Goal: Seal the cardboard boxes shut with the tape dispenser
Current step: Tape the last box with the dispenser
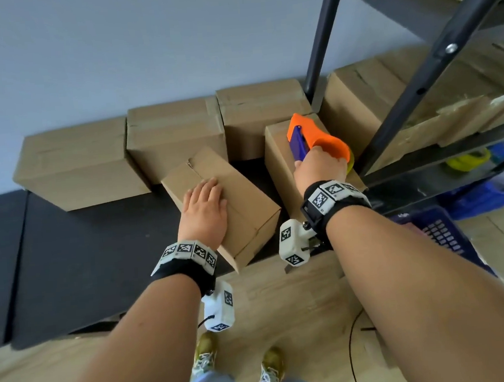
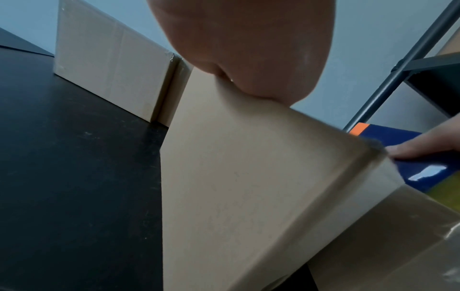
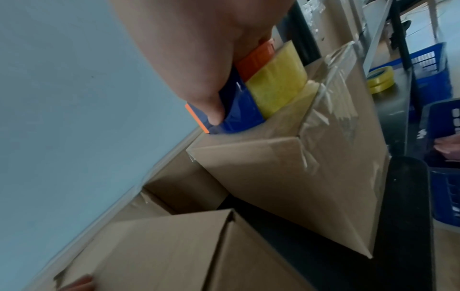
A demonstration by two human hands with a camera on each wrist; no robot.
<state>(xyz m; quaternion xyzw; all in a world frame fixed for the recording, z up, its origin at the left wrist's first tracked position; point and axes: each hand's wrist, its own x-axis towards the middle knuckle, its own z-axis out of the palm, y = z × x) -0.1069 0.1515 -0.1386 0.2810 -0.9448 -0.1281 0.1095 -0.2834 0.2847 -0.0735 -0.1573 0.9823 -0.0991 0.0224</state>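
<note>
The left hand (image 1: 204,205) lies flat, fingers straight, on the near cardboard box (image 1: 239,198), whose top seam is untaped, on the black table (image 1: 69,265). Just right of it, the right hand (image 1: 321,167) grips the orange-and-blue tape dispenser (image 1: 309,135), pressed on the top of a second box (image 3: 298,177) bearing clear tape. More boxes (image 1: 173,130) line the far wall.
</note>
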